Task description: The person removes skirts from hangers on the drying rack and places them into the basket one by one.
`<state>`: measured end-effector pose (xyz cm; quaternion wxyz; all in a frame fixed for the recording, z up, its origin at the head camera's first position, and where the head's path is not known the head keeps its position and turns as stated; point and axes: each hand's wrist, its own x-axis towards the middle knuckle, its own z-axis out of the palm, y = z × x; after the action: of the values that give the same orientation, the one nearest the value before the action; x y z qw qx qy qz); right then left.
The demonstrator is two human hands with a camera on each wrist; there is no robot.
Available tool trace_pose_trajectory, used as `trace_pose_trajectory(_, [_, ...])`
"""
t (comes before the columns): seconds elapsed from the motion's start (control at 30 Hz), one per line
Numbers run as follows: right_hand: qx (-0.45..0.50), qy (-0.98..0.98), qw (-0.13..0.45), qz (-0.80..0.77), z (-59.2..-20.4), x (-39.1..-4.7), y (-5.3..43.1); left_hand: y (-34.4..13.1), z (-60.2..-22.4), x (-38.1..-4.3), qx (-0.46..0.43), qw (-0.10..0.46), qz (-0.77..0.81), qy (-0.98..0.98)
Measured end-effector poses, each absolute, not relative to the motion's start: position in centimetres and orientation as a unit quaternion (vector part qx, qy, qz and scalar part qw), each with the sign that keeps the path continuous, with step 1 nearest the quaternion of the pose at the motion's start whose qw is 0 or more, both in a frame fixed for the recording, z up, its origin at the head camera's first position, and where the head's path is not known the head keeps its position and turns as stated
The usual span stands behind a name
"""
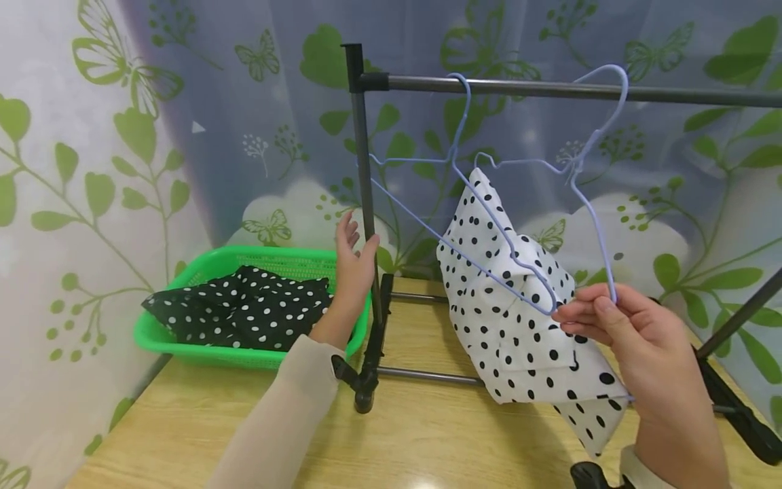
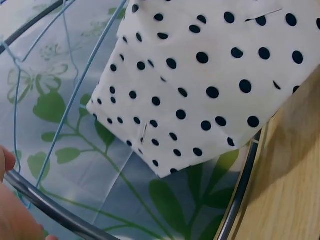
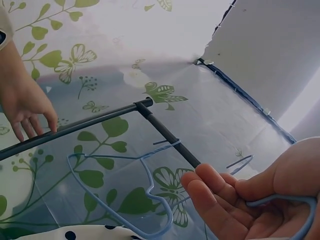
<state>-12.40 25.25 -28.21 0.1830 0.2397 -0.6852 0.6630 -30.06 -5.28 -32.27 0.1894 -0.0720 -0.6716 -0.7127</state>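
right hand [image 1: 650,343] is right of center in the head view, thumb and fingertips closed to a narrow pinch on the right side of a blue hanger [image 1: 592,204] — in the right wrist view the wire loops through that palm. that hanger's hook sits up at the top rail [image 1: 519,87], upper right of the frame. white dotted cloth [image 1: 519,305] is right of center, hanging off-level: top corner up by the hanger's left end, lower corner just above the wooden table [image 1: 421,441], near the bottom edge. second hanger [image 1: 489,200] is hooked over the rail, center of the frame, bare, in front of the white cloth; its lower right end is right at the right fingertips, can't tell if touching. left hand [image 1: 354,261] is at the black upright post [image 1: 364,170], left of center — fingers fairly straight, thumb apart from them, gap wide, no cloth or hanger in it; can't tell how firmly it bears on the post. green basket [image 1: 244,358] is on the table at lower left, black dotted cloth [image 1: 244,312] bunched inside, one corner over the left rim. leaf-print curtain [image 1: 256,122] fills the background.
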Motion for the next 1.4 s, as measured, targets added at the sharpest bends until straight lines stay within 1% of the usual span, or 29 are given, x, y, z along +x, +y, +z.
trace_pose_trajectory(0.1, [0.24, -0.686, 0.178, 0.663, -28.3, -12.4, 25.0, -5.3, -32.6, -29.1, -0.072, 0.198, -0.711, -0.671])
trace_pose_trajectory(0.33, [0.236, -0.685, 0.18, 0.666, -28.5, -12.5, 24.5, -4.5, -33.3, -26.3, -0.092, 0.253, -0.71, -0.651])
trace_pose_trajectory(0.43, [0.24, -0.681, 0.183, 0.667, -28.4, -12.5, 24.4, -3.8, -33.5, -25.2, -0.104, 0.248, -0.721, -0.638])
trace_pose_trajectory(0.53, [0.245, -0.68, 0.186, 0.666, -28.2, -12.6, 24.4, -3.1, -33.7, -24.5, -0.117, 0.217, -0.737, -0.629])
trace_pose_trajectory(0.73, [0.248, -0.68, 0.183, 0.666, -28.1, -12.5, 24.5, -2.2, -34.8, -23.9, -0.114, 0.133, -0.761, -0.625])
trace_pose_trajectory(1.07, [0.243, -0.677, 0.182, 0.671, -28.1, -12.3, 24.7, -0.5, -36.4, -23.2, -0.108, 0.041, -0.754, -0.646])
trace_pose_trajectory(1.23, [0.25, -0.671, 0.188, 0.672, -28.1, -12.1, 24.7, 0.1, -37.0, -23.2, -0.091, -0.001, -0.777, -0.623])
trace_pose_trajectory(1.4, [0.263, -0.664, 0.188, 0.674, -28.0, -12.1, 24.6, 0.7, -38.1, -23.7, -0.063, -0.062, -0.8, -0.594])
